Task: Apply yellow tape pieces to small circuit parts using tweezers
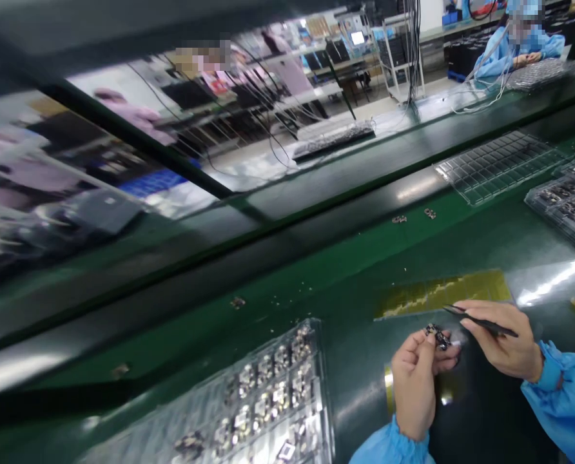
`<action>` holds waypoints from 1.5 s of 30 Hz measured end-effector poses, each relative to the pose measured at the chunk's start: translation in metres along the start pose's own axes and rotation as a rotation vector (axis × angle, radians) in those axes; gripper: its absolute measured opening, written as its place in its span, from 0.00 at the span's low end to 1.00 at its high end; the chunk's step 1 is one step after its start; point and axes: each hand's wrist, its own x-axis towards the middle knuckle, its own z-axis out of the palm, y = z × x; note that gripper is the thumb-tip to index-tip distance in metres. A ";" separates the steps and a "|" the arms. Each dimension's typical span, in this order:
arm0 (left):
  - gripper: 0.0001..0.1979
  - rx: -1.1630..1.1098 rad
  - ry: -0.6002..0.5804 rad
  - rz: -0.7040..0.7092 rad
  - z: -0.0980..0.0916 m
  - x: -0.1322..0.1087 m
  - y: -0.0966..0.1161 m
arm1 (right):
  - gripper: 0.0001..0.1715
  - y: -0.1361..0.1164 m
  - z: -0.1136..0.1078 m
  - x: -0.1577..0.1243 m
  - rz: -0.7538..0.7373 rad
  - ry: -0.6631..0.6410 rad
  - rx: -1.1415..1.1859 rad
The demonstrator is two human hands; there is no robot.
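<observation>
Between the thumb and fingers of my left hand [416,380] is a small electronic part [437,336], dark with metallic bits. My right hand [505,338] grips black tweezers [485,323], whose tips point left, a little above the part and apart from it. Behind both hands a yellow translucent film strip [447,293] lies on the green work surface. To the left of my hands is a clear plastic tray [323,412] with several similar metallic parts in its pockets.
At the right stands another filled tray [568,200], with a clear gridded tray [500,167] behind it. Loose parts [430,213] and tiny scraps lie along the green surface. A metal rail crosses behind. Across it a person in blue [524,48] sits working.
</observation>
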 end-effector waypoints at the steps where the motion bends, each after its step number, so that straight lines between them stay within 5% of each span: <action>1: 0.16 -0.009 0.010 -0.010 -0.001 -0.001 0.002 | 0.15 0.002 -0.001 0.000 -0.016 0.033 -0.026; 6: 0.15 0.011 0.096 0.055 -0.012 0.015 0.038 | 0.17 0.009 0.001 0.003 -0.118 0.019 -0.138; 13: 0.04 0.245 0.397 0.320 -0.046 0.101 0.135 | 0.17 0.018 0.006 -0.001 -0.123 -0.028 -0.112; 16: 0.07 0.369 0.519 0.317 -0.062 0.112 0.152 | 0.12 0.018 0.004 0.003 -0.032 -0.075 -0.071; 18: 0.13 0.449 0.539 0.304 -0.067 0.099 0.147 | 0.09 0.012 -0.001 0.008 0.073 -0.121 -0.031; 21: 0.15 0.710 0.415 0.336 -0.063 0.055 0.120 | 0.06 0.002 -0.008 0.017 0.339 -0.213 0.096; 24: 0.08 1.166 0.067 0.556 -0.051 -0.002 0.079 | 0.07 -0.001 -0.012 0.022 0.530 -0.370 0.203; 26: 0.07 1.302 -0.187 0.672 -0.043 -0.034 0.048 | 0.06 0.000 -0.012 0.022 0.551 -0.466 0.239; 28: 0.10 1.373 -0.305 0.744 -0.039 -0.055 0.019 | 0.06 0.001 -0.012 0.020 0.551 -0.496 0.251; 32: 0.13 1.543 -0.252 0.845 -0.036 -0.063 -0.013 | 0.06 0.004 -0.009 0.017 0.598 -0.503 0.285; 39: 0.13 1.646 -0.168 0.923 -0.036 -0.057 -0.018 | 0.05 0.005 -0.002 0.014 0.627 -0.548 0.220; 45: 0.13 1.594 -0.165 0.932 -0.038 -0.057 -0.021 | 0.10 0.009 0.001 0.010 0.759 -0.513 0.398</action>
